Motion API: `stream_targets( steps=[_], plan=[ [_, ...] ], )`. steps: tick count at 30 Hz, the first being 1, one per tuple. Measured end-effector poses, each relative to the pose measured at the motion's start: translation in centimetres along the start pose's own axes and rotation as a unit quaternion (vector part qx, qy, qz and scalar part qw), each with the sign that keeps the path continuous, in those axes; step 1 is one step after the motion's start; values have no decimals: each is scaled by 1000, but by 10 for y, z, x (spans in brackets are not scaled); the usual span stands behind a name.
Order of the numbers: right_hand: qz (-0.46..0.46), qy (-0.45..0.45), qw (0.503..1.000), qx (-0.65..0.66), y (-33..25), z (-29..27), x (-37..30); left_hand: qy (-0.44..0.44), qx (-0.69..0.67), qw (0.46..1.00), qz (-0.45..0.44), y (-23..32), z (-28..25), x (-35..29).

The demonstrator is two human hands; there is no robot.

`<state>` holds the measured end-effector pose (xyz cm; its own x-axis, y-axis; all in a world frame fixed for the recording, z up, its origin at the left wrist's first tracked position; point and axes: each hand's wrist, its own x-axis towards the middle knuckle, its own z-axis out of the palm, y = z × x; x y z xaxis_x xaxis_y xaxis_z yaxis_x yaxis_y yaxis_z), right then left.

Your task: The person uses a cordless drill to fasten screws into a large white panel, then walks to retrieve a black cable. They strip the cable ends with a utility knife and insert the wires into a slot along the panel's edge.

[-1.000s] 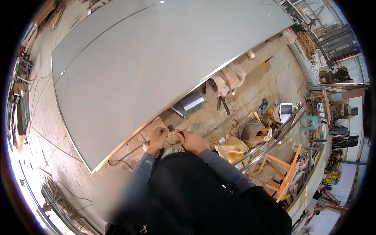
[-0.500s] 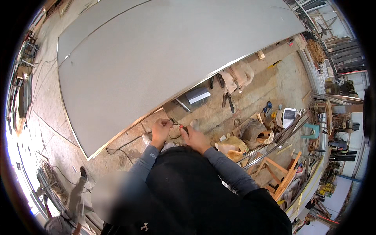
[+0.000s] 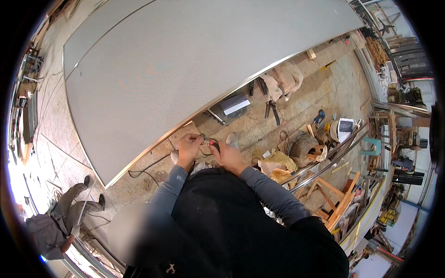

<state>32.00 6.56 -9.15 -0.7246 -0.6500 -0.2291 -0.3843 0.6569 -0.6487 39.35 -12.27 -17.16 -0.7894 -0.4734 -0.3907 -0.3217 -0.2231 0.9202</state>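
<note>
My left hand (image 3: 187, 149) is closed in a pinch, and a small dark and metallic piece shows at its fingertips; its kind is too small to tell. Facing it, my right hand (image 3: 230, 158) is wrapped round a hand tool with a red and black handle (image 3: 213, 143), whose head is hard to make out. The two hands are a short way apart, in front of my body and below the near edge of a large grey panel (image 3: 185, 60). A dark cord (image 3: 148, 172) lies on the floor to the left of my left hand.
Under the panel's edge lie a box with a white side (image 3: 235, 104), black-handled clamps (image 3: 273, 113) and a beige cloth (image 3: 285, 79). To the right are a bucket (image 3: 304, 147), long metal tubes (image 3: 324, 157), a wooden frame (image 3: 340, 204) and a turquoise stool (image 3: 371, 146). Another person (image 3: 58, 220) is at lower left.
My hands stay close together, with the right hand's tool turned slightly. The other person at lower left has come further into view, and my view has shifted a little.
</note>
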Motion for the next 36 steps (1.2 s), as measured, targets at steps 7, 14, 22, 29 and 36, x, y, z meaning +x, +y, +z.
stream_targets(
  steps=[7, 14, 22, 29, 36],
  plan=[
    [-29, 3, 1000, -3, 0, 1, 2, -35, 128, 982, 135, -9, -11, 3],
    [-2, -16, 999, -36, 1, 3, 6, 16, 22, 992, -123, 54, 1, -13],
    [8, -24, 998, -61, -5, 9, 7, 4, 98, 994, -40, 77, 0, -18],
    [63, -51, 996, -23, -15, 15, 9, -31, -5, 990, -138, 35, -18, -14],
    [170, 3, 931, 324, -58, 29, -26, -110, -116, 977, -139, 42, -81, -61]
  ],
)
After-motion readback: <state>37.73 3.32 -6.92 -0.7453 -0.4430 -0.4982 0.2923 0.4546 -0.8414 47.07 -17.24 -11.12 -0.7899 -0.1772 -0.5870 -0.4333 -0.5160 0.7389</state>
